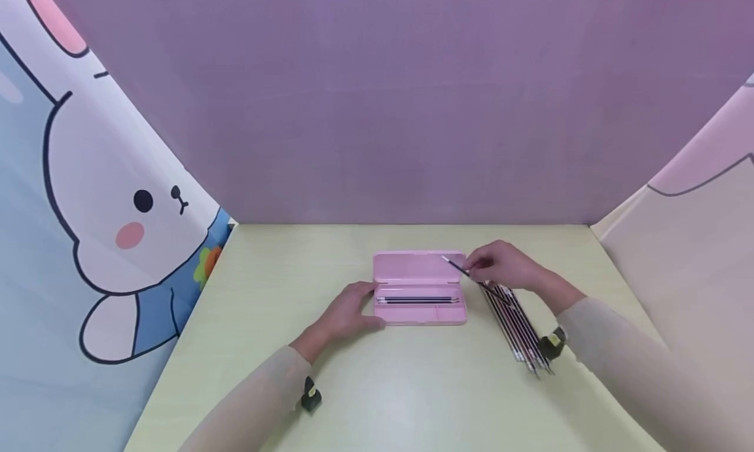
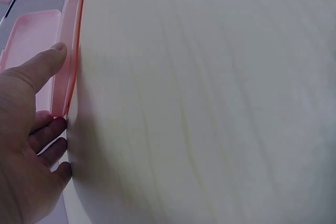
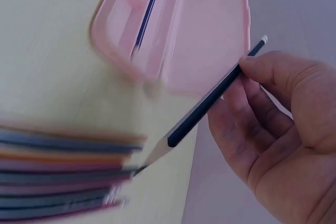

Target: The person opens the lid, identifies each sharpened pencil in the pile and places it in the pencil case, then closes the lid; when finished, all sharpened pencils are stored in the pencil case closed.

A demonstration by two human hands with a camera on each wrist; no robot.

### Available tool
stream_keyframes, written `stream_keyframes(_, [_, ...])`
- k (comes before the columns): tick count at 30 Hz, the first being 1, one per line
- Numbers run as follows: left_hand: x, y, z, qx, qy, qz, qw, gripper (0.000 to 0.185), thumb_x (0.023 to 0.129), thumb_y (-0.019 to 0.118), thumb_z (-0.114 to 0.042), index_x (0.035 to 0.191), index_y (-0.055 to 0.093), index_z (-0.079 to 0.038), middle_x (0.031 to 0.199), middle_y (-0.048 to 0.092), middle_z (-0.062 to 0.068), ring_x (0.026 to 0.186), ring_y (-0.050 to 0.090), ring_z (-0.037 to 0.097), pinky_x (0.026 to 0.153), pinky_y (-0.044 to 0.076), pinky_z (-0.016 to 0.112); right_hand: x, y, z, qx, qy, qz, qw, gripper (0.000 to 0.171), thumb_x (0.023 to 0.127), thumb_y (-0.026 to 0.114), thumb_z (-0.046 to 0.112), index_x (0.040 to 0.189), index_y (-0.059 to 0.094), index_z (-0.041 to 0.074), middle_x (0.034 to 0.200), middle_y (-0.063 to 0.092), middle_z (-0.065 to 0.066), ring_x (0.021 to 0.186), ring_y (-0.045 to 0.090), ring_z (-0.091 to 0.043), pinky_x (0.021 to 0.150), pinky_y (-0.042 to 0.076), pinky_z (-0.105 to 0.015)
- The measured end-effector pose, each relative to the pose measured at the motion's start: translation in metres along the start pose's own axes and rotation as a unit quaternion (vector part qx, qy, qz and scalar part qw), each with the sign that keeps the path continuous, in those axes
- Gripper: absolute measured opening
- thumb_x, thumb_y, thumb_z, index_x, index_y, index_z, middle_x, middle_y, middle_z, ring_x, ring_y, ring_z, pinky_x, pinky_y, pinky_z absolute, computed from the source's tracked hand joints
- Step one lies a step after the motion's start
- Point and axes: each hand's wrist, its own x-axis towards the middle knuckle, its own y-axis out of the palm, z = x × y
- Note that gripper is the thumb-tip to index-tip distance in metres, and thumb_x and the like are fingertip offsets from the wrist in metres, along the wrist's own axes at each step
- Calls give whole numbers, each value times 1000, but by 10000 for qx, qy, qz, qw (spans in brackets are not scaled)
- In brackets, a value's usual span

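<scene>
A pink pencil case (image 1: 419, 288) lies open on the table with a dark pencil (image 1: 417, 300) inside its tray. My left hand (image 1: 349, 311) grips the case's left end (image 2: 63, 72), thumb on top and fingers at the edge. My right hand (image 1: 501, 263) pinches another dark pencil (image 1: 465, 273) just right of the case's lid. In the right wrist view this pencil (image 3: 207, 103) points its sharpened tip down toward a row of several pencils (image 3: 63, 177). The open case (image 3: 173, 24) lies beyond it.
Several pencils (image 1: 518, 326) lie side by side on the pale green table (image 1: 377, 386) to the right of the case. A purple backdrop (image 1: 377, 99) and cartoon-printed side screens (image 1: 88, 197) enclose the table on three sides.
</scene>
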Motion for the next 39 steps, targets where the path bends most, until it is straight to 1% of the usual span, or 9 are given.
stream_keyframes(4, [0, 0, 1, 2, -35, 33, 10000, 93, 80, 86, -46, 156, 43, -13, 154, 51, 7, 144, 45, 30, 122, 36, 51, 21, 16, 12, -73, -420, 226, 9988, 17, 97, 68, 5, 112, 75, 3, 91, 72, -10, 75, 62, -22, 65, 60, -38])
stream_keyframes(7, [0, 0, 1, 0, -22, 56, 10000, 93, 80, 85, -47, 156, 44, -13, 154, 52, 7, 144, 45, 29, 121, 36, 51, 33, 27, 17, -44, -794, 387, 9961, 17, 97, 67, 3, 112, 75, 1, 94, 73, -10, 77, 62, -19, 67, 60, -32])
stream_keyframes(11, [1, 0, 0, 14, -28, 30, 10000, 92, 80, 85, -46, 155, 44, -13, 154, 52, 7, 144, 45, 30, 122, 36, 50, 48, 40, 20, -104, -1084, 421, 9932, 18, 96, 68, 1, 112, 76, 3, 97, 74, -6, 77, 59, -16, 68, 54, -26])
stream_keyframes(15, [2, 0, 0, 107, -88, 4, 9999, 93, 80, 85, -47, 156, 44, -14, 155, 51, 7, 145, 44, 29, 122, 35, 49, 63, 51, 21, -229, -1138, 326, 9927, 18, 95, 71, 4, 109, 79, 11, 104, 76, -1, 83, 61, -14, 75, 53, -26])
stream_keyframes(18, [4, 0, -1, 115, -93, 1, 9999, 93, 80, 85, -48, 156, 43, -13, 155, 50, 7, 145, 44, 29, 122, 35, 49, 70, 59, 21, -334, -1174, 232, 9923, 17, 94, 73, 6, 106, 80, 14, 106, 77, 1, 91, 65, -13, 82, 55, -29])
stream_keyframes(24, [6, 0, -2, 33, -134, 13, 9999, 93, 80, 85, -48, 156, 44, -13, 155, 50, 7, 145, 44, 29, 122, 35, 48, 79, 80, 15, -482, -1322, -37, 9900, 15, 91, 75, 5, 102, 82, 13, 103, 77, 2, 96, 68, -14, 86, 58, -31])
stream_keyframes(28, [6, 0, -4, 32, -172, -3, 9998, 92, 80, 85, -46, 156, 43, -13, 156, 49, 8, 145, 44, 30, 122, 35, 50, 84, 91, 10, -684, -1444, -268, 9868, 15, 89, 77, 4, 100, 82, 13, 100, 77, 2, 100, 68, -14, 91, 58, -33])
stream_keyframes(33, [5, 0, -5, 1, -215, -7, 9998, 92, 80, 85, -45, 156, 43, -13, 156, 49, 8, 146, 43, 31, 122, 35, 50, 89, 98, 6, -996, -1690, -282, 9802, 12, 88, 80, 5, 95, 82, 14, 95, 78, 4, 94, 70, -14, 91, 59, -34])
stream_keyframes(39, [6, 1, -5, 26, -210, -14, 9998, 93, 80, 85, -47, 156, 43, -14, 156, 49, 8, 145, 44, 31, 122, 35, 51, 86, 105, 6, -1419, -1641, -312, 9757, 11, 87, 80, 6, 95, 82, 14, 93, 78, 3, 91, 70, -12, 90, 59, -33])
